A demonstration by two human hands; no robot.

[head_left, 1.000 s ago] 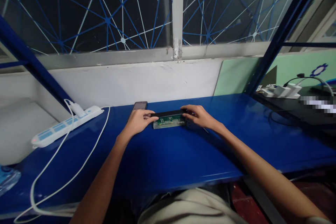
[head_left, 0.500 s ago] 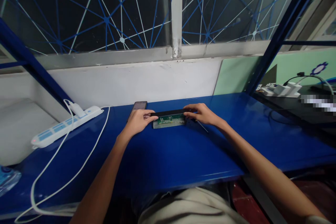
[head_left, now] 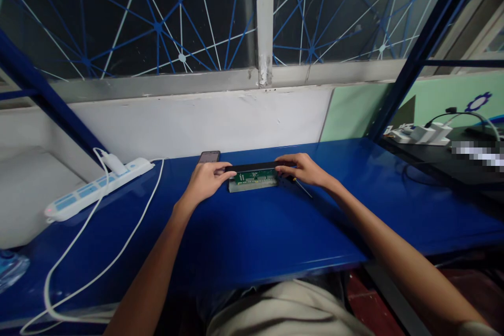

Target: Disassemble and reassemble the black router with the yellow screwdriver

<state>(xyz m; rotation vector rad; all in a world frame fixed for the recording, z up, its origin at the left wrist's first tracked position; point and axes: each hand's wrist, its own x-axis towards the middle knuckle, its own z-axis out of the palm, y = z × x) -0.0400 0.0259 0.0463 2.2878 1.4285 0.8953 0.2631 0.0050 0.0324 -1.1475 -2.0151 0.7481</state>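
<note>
A blue counter [head_left: 252, 236] is carrying a power strip [head_left: 92, 192] at its left. Before me, the left hand [head_left: 202, 182] and right hand [head_left: 302, 169] are pinching opposite ends of a black bar [head_left: 252, 167] toward the counter's back; a green board [head_left: 256, 176] is showing just below it. A phone [head_left: 210, 157] is lying beyond the left hand, a thin tool [head_left: 304, 189] near the right.

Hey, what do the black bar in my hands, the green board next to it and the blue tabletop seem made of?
Black bar: plastic or coated metal; its dark, fairly matte surface leaves that open.
Green board: probably coated fibreglass, given its pale circuit-like markings.
Blue tabletop: glossy, perhaps painted metal or laminate, as its soft reflections suggest.
</note>
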